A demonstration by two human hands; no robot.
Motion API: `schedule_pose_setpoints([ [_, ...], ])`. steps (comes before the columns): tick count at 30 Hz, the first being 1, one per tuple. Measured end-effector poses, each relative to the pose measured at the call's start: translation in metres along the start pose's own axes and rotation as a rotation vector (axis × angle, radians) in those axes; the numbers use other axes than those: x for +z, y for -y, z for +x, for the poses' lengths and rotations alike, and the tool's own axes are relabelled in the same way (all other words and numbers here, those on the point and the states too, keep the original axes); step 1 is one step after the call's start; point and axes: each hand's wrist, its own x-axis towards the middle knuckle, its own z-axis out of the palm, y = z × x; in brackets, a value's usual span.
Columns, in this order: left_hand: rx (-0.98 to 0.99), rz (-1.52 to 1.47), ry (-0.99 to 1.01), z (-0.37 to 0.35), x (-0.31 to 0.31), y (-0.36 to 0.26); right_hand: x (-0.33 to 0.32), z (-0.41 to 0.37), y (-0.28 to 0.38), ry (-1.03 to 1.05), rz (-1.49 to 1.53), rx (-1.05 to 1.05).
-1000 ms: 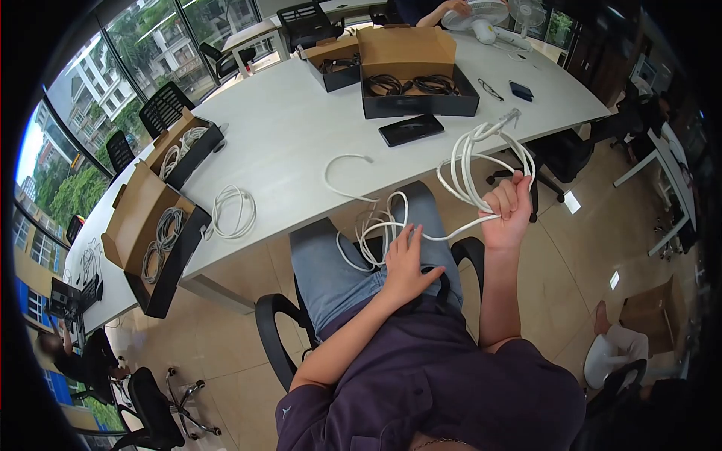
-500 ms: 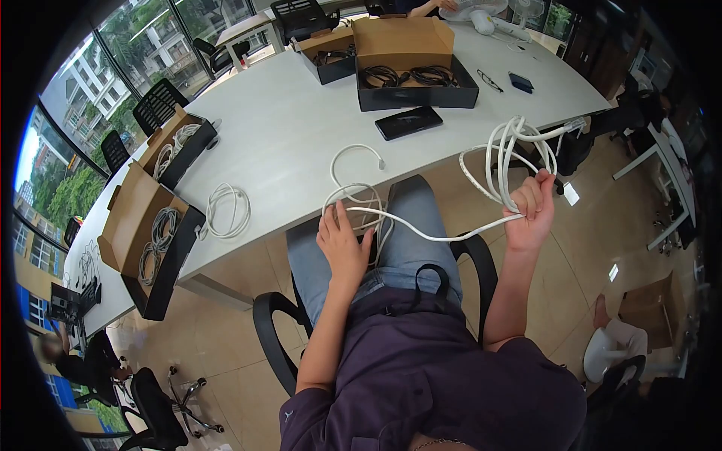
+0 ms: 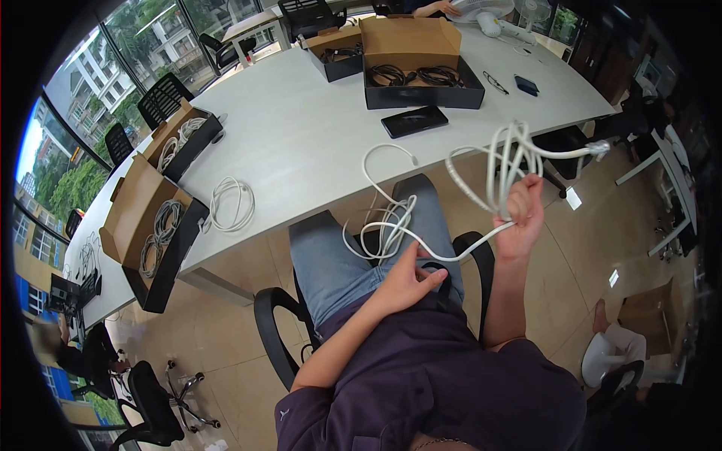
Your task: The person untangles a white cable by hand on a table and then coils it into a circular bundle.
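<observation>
My right hand [image 3: 520,218] is raised beyond the table's front edge, its fingers closed around several loops of a white cable [image 3: 505,169]. A clear plug [image 3: 599,149] sticks out to the right of those loops. From this hand the cable runs down to my left hand [image 3: 412,279], which is near my lap with thumb and fingers apart, at or touching the strand. More loose loops [image 3: 391,229] rest over my thighs, and one end of the cable curves up onto the white table [image 3: 301,150]. Left of it lies a separate coiled white cable [image 3: 232,204].
Two black boxes with grey cables [image 3: 162,233] stand at the left edge. Boxes with black cables [image 3: 421,84], a black phone [image 3: 414,122], glasses [image 3: 495,83] and a fan [image 3: 481,13] are at the back. Another person's hand [image 3: 444,7] is beside the fan.
My left hand has moved right and toward my body, away from the loops over my lap. My right hand has shifted slightly left and down with its coil.
</observation>
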Motion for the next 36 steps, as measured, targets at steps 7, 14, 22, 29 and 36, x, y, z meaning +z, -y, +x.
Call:
schedule_pose_setpoints([
  [7, 0.269, -1.135, -0.014, 0.013, -0.039, -0.002, -0.001, -0.005, -0.036, -0.124, -0.272, 0.151],
  [14, 0.497, -1.160, -0.254, 0.013, -0.087, -0.022, -0.015, -0.009, -0.063, -0.242, -0.559, 0.578],
  [22, 0.267, -1.134, -0.211, 0.011, -0.089, -0.014, -0.030, -0.013, -0.067, -0.028, -0.465, 0.703],
  [29, 0.283, -0.957, 0.036, 0.001, -0.089, -0.022, -0.020, -0.012, -0.059, -0.017, -0.666, 0.731],
  [36, 0.290, -0.785, -0.034, 0.003, -0.094, -0.033, -0.025, -0.009, -0.072, -0.235, -1.031, 0.629],
])
